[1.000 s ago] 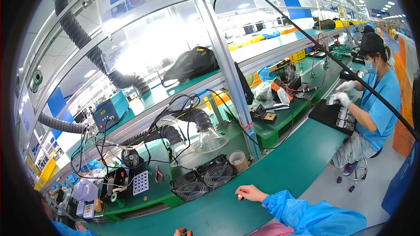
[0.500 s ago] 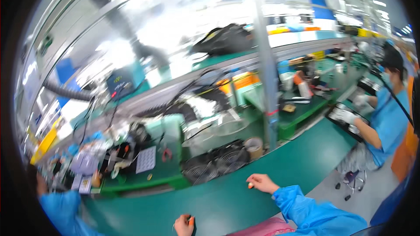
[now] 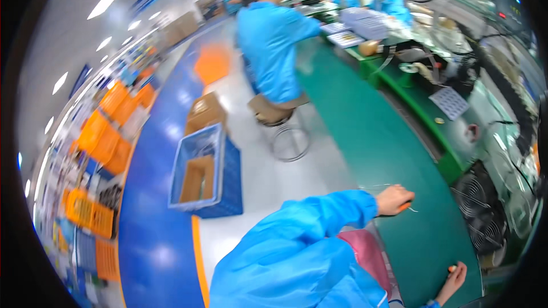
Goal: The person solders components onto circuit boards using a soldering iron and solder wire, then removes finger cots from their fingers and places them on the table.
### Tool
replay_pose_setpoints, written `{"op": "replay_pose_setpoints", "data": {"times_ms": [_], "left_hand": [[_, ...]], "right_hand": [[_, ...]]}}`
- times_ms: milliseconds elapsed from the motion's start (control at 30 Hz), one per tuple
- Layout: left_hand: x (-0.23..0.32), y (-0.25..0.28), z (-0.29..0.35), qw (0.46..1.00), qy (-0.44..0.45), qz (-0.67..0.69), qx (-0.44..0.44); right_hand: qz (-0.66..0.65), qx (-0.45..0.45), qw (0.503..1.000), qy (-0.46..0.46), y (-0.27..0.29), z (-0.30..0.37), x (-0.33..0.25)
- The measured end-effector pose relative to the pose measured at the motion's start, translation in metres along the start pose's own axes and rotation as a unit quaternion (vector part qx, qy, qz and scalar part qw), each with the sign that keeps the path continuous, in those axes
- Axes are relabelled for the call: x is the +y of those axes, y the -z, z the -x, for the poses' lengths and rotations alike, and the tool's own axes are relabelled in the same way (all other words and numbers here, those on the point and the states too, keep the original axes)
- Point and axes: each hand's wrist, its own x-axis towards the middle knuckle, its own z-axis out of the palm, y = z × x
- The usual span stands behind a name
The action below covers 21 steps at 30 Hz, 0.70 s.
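My left hand (image 3: 393,200), in a blue sleeve, is closed over the green work surface (image 3: 399,154), with orange covers on its fingertips. A thin white strand (image 3: 414,210) sticks out beyond its fingers, and another fine line trails behind the hand. Nearer the lower right, my right hand (image 3: 454,279) hovers at the work surface with fingers curled together and a bit of orange at the tips. Whatever it pinches, if anything, is too small to name.
Black fans (image 3: 479,208) lie along the right side. A seated co-worker (image 3: 268,51) in blue is farther along the bench. On the floor to the left stand a blue crate (image 3: 228,188) and a cardboard box (image 3: 205,112). Orange baskets (image 3: 91,211) line the far left.
The view has swung sharply left, bringing the aisle, crate and neighbouring co-worker into sight. Both hands now appear farther right in the picture, still closed.
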Motion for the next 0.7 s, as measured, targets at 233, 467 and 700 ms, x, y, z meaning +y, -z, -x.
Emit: {"op": "replay_pose_setpoints", "data": {"times_ms": [233, 467, 700], "left_hand": [[0.0, 0.002, 0.009, 0.999, -0.017, -0.022, 0.031], [0.002, 0.001, 0.006, 0.999, -0.023, -0.034, 0.022], [0.002, 0.005, 0.006, 0.999, -0.028, -0.039, 0.022]], "right_hand": [[0.021, -0.032, 0.999, -0.026, -0.01, 0.016, -0.058], [0.043, -0.045, 0.998, -0.032, -0.008, 0.017, -0.064], [0.057, -0.031, 0.998, 0.014, -0.014, 0.02, -0.074]]}}
